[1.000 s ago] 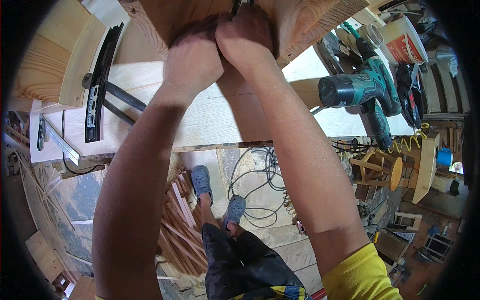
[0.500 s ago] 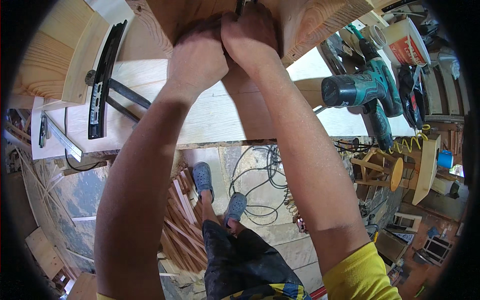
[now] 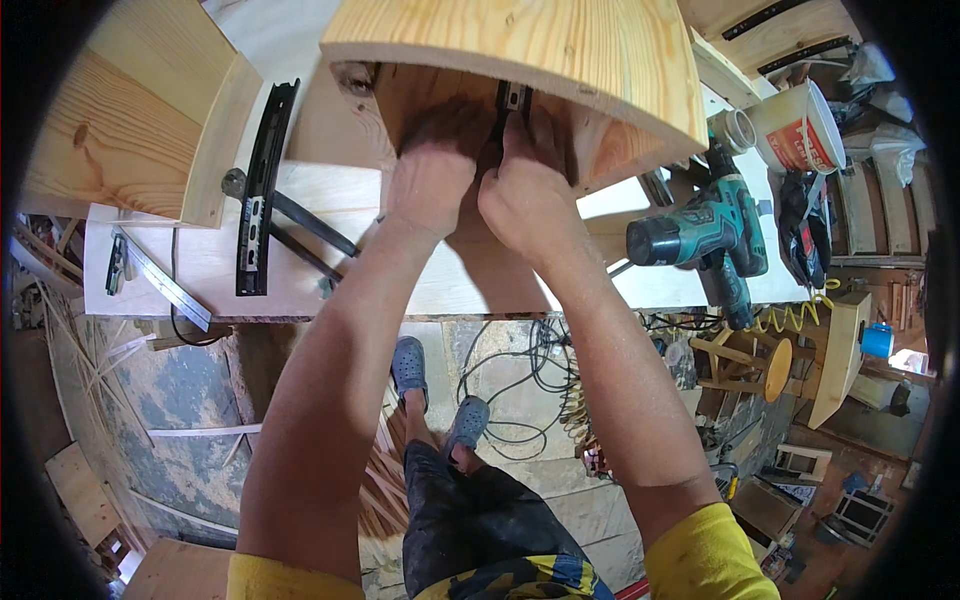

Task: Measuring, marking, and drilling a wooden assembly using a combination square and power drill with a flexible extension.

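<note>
Dark metal slide rail (image 3: 515, 97) is inside the pale wooden box (image 3: 540, 45), on its inner face, near end toward the person. Box sits on the white bench top (image 3: 660, 285), open side facing the person.

Right hand (image 3: 530, 180) is in the opening, fingers curled, at the rail's near end. Looks like contact, but can't tell whether it's pinching the rail or just pressing. Left hand (image 3: 440, 165) is just beside it, bent at the wrist, fingers in shadow inside the box; can't tell what it grips, if anything.

Left along the bench: loose black slide (image 3: 267, 190), lying across a dark two-handled tool (image 3: 310, 222). Metal straightedge (image 3: 165, 280) near the front edge. Second wooden box (image 3: 150, 130) behind that.

Right side: teal-and-black drill (image 3: 700, 225), near the box but apart from it. White bucket (image 3: 800, 130) farther back.

Below: yellow coiled hose (image 3: 800, 312) at the bench's right end, round-topped stool (image 3: 777, 368) near it, wood strips (image 3: 385, 490) on the floor beside the person's legs.
</note>
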`<state>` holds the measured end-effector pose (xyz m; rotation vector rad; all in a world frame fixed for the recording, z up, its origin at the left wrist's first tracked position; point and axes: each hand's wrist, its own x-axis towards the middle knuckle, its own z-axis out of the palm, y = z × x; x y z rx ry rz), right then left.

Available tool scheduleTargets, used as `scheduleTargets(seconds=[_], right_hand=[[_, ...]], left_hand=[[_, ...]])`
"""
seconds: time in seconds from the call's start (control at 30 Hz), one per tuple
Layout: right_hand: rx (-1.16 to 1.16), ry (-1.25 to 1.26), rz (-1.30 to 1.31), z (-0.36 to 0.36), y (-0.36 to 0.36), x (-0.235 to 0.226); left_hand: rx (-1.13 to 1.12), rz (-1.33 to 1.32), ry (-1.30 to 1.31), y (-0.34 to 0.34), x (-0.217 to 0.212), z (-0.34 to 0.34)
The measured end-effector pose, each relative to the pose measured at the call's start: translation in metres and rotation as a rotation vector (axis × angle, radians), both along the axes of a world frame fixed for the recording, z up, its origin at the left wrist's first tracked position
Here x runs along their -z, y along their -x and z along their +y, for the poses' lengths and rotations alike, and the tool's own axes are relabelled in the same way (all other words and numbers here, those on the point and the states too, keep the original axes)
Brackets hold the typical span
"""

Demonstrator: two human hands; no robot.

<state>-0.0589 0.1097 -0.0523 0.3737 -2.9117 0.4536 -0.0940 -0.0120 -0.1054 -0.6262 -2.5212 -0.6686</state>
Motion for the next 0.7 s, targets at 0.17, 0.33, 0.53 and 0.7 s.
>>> scheduleTargets(seconds=[0.17, 0.33, 0.53, 0.7], right_hand=[[0.083, 0.15, -0.189, -0.003, 0.023, -0.013], [0.188, 0.299, -0.259, -0.01, 0.034, -0.011], [0.2, 0.295, -0.096, -0.015, 0.033, 0.002], [0.194, 0.306, -0.081, -0.014, 0.039, 0.005]], left_hand=[[0.019, -0.031, -0.089, -0.004, -0.001, 0.0], [-0.006, -0.101, -0.149, -0.009, -0.006, 0.001], [-0.013, -0.328, -0.081, -0.007, 0.002, -0.005], [-0.029, -0.35, -0.109, -0.004, 0.006, -0.002]])
